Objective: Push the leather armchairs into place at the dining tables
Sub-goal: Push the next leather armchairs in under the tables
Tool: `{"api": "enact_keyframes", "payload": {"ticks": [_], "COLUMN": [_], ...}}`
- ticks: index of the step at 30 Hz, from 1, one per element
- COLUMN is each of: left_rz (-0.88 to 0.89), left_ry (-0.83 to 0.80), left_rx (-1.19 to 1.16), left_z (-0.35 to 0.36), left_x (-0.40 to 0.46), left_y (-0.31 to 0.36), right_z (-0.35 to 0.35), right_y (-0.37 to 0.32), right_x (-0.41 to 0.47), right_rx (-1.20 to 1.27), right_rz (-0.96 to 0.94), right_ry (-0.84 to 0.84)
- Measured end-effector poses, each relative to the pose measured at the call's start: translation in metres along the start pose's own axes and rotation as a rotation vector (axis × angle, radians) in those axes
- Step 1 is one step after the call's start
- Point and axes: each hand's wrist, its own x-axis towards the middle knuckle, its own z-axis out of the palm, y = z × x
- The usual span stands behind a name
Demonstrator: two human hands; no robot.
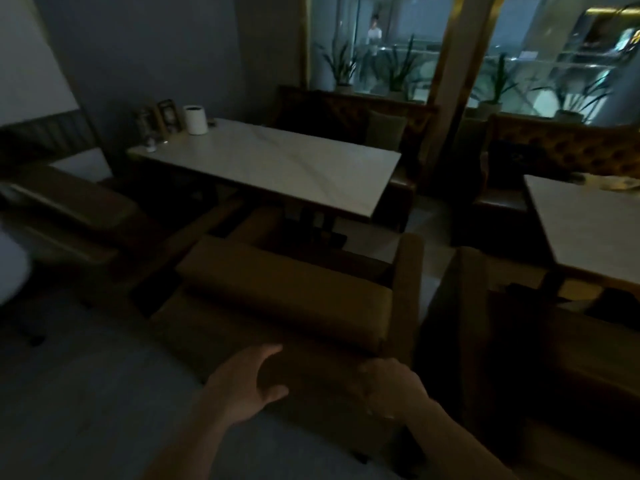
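A brown leather armchair (284, 292) stands in front of me, seen from behind, facing the white marble dining table (277, 164). Its seat front is just under the table's near edge. My left hand (249, 386) is spread, palm toward the chair's back panel, with fingers and thumb apart and nothing in it. My right hand (388, 386) has its fingers curled around the chair's rear right corner, below the backrest cushion. A second armchair (72, 213) stands at the table's left end. A third armchair (491, 306) faces another table (588, 230) on the right.
A tufted bench sofa (381, 123) with a cushion runs under the window behind the tables. A white cylinder (196, 120), frames and small items sit at the table's far left corner. A narrow floor gap separates the middle and right armchairs. The room is dim.
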Motion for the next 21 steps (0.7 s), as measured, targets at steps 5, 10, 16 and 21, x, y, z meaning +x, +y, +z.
{"api": "enact_keyframes", "payload": {"ticks": [5, 10, 16, 21], "left_rz": [-0.03, -0.086, 0.017, 0.109], "left_ry": [0.063, 0.063, 0.038, -0.063], "left_rx": [0.009, 0.113, 0.168, 0.336], "left_z": [-0.022, -0.06, -0.082, -0.075], "left_x": [0.009, 0.041, 0.101, 0.172], "left_y": [-0.105, -0.181, -0.213, -0.23], "right_z": [0.046, 0.065, 0.074, 0.094], "right_y": [-0.092, -0.151, -0.151, -0.123], "right_x": [0.07, 0.114, 0.137, 0.148], "right_rx": [0.057, 0.092, 0.019, -0.018], "right_rz": [0.021, 0.11, 0.271, 0.397], "right_ry": [0.033, 0.088, 0.179, 0.195]}}
